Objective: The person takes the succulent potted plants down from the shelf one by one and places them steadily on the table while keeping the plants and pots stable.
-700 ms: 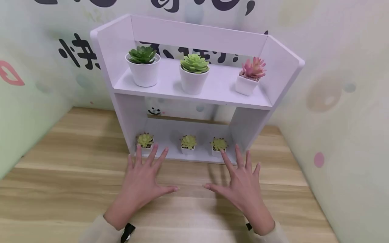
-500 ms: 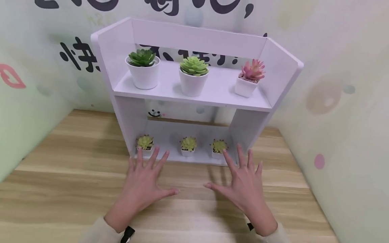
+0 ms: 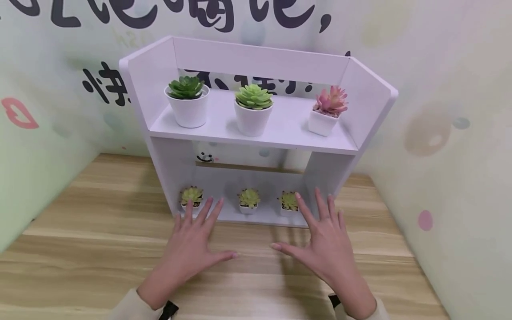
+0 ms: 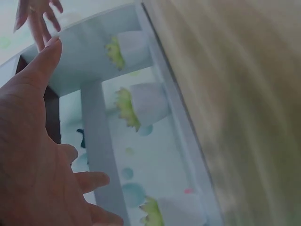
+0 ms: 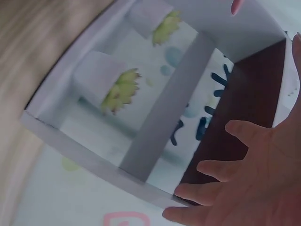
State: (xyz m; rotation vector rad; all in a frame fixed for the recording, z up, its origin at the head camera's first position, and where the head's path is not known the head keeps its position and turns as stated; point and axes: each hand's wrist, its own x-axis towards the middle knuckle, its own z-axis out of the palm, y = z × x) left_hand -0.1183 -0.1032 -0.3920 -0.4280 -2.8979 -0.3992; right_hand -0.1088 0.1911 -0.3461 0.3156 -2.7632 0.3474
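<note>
My left hand [image 3: 188, 246] is spread over the table in front of a white two-tier shelf [image 3: 252, 141], fingers straight and holding nothing. Its fingertips overlap the small succulent [image 3: 192, 195] at the lower left in the head view. Opposite it, my right hand [image 3: 330, 244] is also spread with nothing in it, the index fingertip overlapping the lower right succulent [image 3: 288, 202]. Between them, on the lower tier, stands another small succulent [image 3: 249, 198] in a white pot. Both thumbs point inward. The right wrist view shows the right hand's fingers [image 5: 225, 169] extended beside the shelf.
On the upper tier stand a dark green succulent [image 3: 186, 102], a light green one [image 3: 254, 111] and a pink one [image 3: 329, 111], all in white pots. A wooden table [image 3: 100, 249] carries the shelf. Walls [image 3: 452, 133] with lettering and painted spots enclose the back and sides.
The head view has tilted up, so the shelf sits lower in it. Both spread hands have shifted slightly forward relative to the shelf, the right one more. The plants stay in place.
</note>
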